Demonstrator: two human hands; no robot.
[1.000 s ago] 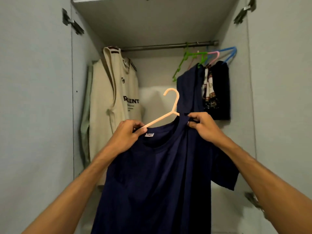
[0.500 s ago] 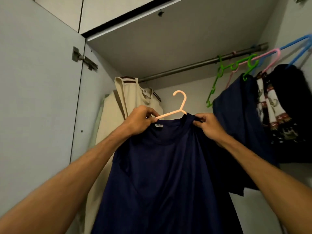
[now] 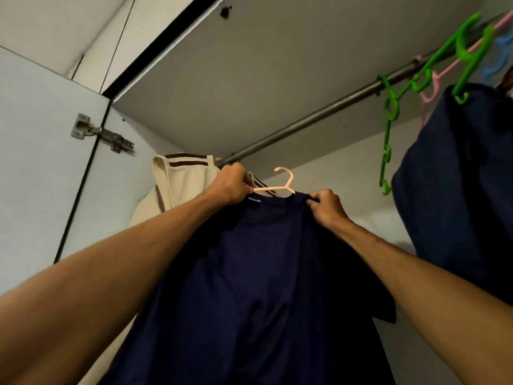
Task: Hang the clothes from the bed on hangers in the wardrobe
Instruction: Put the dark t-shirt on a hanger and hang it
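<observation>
A navy T-shirt [image 3: 258, 273] hangs on a peach plastic hanger [image 3: 280, 186] that I hold up inside the wardrobe. My left hand [image 3: 231, 186] grips the hanger's left arm together with the shirt's collar. My right hand [image 3: 326, 208] pinches the shirt's right shoulder over the hanger's other arm. The hanger's hook points up and sits just below the metal rail [image 3: 305, 122], apart from it.
A cream top [image 3: 180, 179] with brown stripes hangs at the rail's left end, right behind my left hand. At the right hang a green hanger [image 3: 433, 70], pink and blue hangers and a dark navy garment [image 3: 458, 176]. The open door with its hinge [image 3: 100, 133] stands at the left.
Both hands have lifted the hanger and shirt up towards the rail. My view has tilted upward, so the rail and the wardrobe's top panel now fill the upper frame.
</observation>
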